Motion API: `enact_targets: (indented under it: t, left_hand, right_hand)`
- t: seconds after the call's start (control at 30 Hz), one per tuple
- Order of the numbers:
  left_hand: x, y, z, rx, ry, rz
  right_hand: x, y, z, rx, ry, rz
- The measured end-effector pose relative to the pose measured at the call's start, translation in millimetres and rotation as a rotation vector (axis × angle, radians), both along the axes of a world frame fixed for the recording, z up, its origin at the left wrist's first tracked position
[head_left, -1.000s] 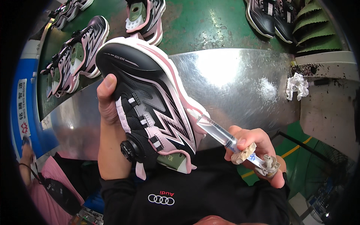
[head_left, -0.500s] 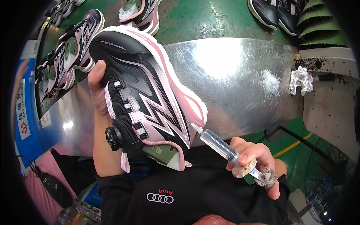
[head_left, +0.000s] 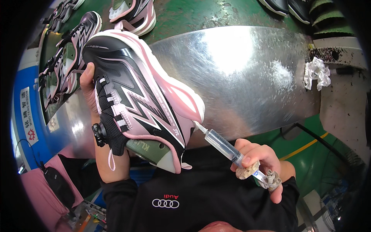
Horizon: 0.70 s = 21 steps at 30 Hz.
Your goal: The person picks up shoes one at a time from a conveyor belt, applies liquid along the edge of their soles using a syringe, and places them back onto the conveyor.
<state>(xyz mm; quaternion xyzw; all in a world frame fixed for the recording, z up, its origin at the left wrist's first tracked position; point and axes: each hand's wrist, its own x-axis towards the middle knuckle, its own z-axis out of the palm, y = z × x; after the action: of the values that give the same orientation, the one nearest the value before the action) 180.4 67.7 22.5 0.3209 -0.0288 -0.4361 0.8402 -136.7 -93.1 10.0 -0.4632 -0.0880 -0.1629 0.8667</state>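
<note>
My left hand [head_left: 89, 87] grips a black and pink sneaker [head_left: 133, 83] around its far side, with the thumb showing by the toe. The shoe is tilted, its side facing up, and a green shoe tree [head_left: 150, 149] fills its opening. A black dial [head_left: 99, 134] sits on the tongue. In my right hand [head_left: 261, 158] is a clear syringe [head_left: 222, 145], its flange and plunger end wrapped in whitish material. The syringe's white tip meets the edge between upper and sole near the heel; whether it touches is hard to tell.
A shiny metal plate [head_left: 247, 92] covers the bench, with a white powdery patch [head_left: 282, 75] on it. Crumpled white paper [head_left: 317, 73] lies at the right. More sneakers [head_left: 71, 58] stand at the left, another shoe [head_left: 135, 17] at the back, and black shoes [head_left: 288, 7] at the far right.
The sneaker has shifted slightly left, and the syringe has moved a little left and up with it. The tip remains by the heel edge.
</note>
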Motion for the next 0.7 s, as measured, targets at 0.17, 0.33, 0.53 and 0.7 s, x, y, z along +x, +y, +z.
enact_targets:
  t: [0.17,0.33,0.53,0.7]
  left_hand:
    - [-10,1,10,0.194,-0.1,0.158]
    - [-1,37,11,0.353,-0.142,0.077]
    - [18,112,1,0.55,-0.261,0.004]
    - [-21,121,7,0.589,-0.441,0.045]
  right_hand:
    - [0,1,-8,0.07,-0.013,0.018]
    - [4,1,-18,0.089,-0.053,0.04]
    - [10,7,-26,0.078,-0.015,0.062]
    - [23,8,-28,-0.029,-0.045,0.013]
